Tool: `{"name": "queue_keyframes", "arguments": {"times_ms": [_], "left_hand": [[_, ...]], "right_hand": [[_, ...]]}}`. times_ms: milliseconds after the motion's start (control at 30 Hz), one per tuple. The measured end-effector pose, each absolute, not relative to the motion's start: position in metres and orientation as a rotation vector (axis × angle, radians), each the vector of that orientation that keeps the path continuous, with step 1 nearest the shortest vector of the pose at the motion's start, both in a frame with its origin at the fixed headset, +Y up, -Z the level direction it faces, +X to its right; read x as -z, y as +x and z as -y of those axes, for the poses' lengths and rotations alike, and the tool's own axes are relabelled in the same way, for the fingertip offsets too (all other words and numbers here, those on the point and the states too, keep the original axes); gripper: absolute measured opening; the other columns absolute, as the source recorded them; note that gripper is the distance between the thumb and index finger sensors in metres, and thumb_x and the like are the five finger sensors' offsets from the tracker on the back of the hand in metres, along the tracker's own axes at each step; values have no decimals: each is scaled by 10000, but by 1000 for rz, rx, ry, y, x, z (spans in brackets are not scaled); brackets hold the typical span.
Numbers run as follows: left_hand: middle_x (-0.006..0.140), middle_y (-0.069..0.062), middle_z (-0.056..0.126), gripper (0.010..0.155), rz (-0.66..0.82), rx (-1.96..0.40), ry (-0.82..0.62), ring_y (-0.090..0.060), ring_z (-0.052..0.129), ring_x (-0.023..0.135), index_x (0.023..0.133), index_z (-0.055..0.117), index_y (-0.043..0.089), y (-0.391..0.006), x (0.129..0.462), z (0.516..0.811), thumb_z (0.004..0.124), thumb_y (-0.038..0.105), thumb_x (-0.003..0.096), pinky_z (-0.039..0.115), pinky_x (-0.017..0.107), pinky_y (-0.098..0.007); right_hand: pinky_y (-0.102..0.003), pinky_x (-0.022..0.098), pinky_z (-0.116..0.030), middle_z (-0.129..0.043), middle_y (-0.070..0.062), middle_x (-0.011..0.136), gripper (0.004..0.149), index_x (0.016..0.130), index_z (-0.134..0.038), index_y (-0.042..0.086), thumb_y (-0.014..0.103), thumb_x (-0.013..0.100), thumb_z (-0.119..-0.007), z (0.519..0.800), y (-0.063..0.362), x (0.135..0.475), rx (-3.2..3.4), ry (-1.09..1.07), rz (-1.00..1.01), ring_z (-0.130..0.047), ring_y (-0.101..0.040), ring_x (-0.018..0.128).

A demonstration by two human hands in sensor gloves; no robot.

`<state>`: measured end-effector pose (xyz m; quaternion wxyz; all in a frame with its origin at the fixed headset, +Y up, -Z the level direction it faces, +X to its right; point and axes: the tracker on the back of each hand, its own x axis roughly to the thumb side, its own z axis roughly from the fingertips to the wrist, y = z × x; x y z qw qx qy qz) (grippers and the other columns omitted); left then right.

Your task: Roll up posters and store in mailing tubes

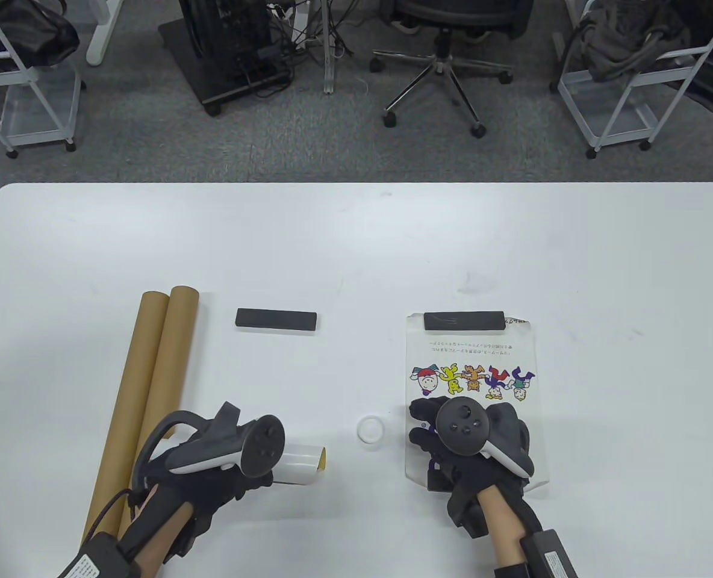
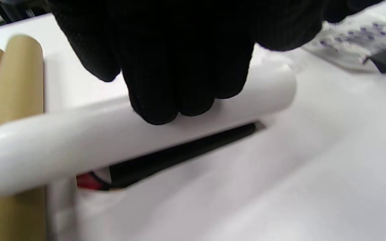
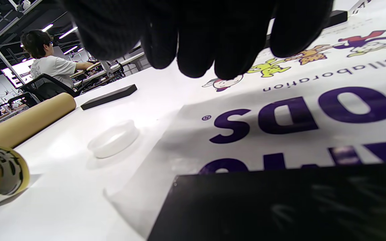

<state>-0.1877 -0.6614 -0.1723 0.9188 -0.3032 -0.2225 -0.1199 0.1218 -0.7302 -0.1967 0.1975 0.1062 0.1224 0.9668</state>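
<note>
Looking down at the desk (image 1: 356,253), the left hand (image 1: 212,463) grips a rolled white poster (image 1: 302,462) beside two cardboard tubes (image 1: 152,385); the right hand (image 1: 471,439) presses flat on the cartoon poster (image 1: 471,355).
Left wrist: fingers (image 2: 179,83) curl over the roll.
Right wrist: fingers (image 3: 213,40) hang spread above purple lettering.

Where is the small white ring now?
In the table view, the white ring lies on the table between the rolled poster and the flat poster.

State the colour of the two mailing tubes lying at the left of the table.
The mailing tubes are plain kraft brown, clearest in the table view.
</note>
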Motion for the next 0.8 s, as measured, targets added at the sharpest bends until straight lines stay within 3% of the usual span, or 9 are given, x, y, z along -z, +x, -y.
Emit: {"name": "queue_keyframes", "arguments": {"times_ms": [167,233,333,533,633,800], "left_hand": [[956,73,994,523,479,288,-675,-206,1045,860,946,886,329,-183,169,676,656,550,531,749,789,-478],[877,74,1046,499,493,267,-701,-195,1077,808,882,937,327,-182,168,681,657,547,531,768,776,-465],[855,67,1063,502,497,242,-738,-203,1091,782,867,953,317,-181,166,689,660,546,531,779,764,-466],[993,33,984,575,474,273,-736,-237,1038,876,996,865,291,-179,168,697,649,552,531,746,786,-486],[980,31,988,569,434,301,-712,-238,1036,873,986,870,288,-179,172,698,640,551,536,737,789,-491],[1090,16,872,619,394,328,-649,-274,945,970,1080,752,286,-182,178,702,633,556,535,692,811,-515]], "right_hand": [[-705,676,-596,-726,-179,1066,553,1022,-658,141,376,526,-724,730,122,196,-2718,298,-346,-753,-485,924],[-705,675,-598,-738,-177,1055,549,1018,-663,141,375,526,-724,730,122,196,-2720,299,-346,-760,-481,917],[-700,677,-601,-758,-168,1035,534,1006,-676,144,373,526,-724,729,121,196,-2729,297,-350,-778,-467,901],[-700,676,-602,-746,-171,1046,540,1012,-669,144,374,527,-724,728,121,195,-2718,309,-337,-773,-471,906],[-701,676,-601,-746,-172,1047,542,1013,-668,143,375,527,-724,728,121,195,-2719,312,-338,-770,-472,908],[-701,675,-602,-746,-173,1047,541,1013,-669,145,376,526,-723,728,121,194,-2720,308,-338,-770,-473,908]]}}
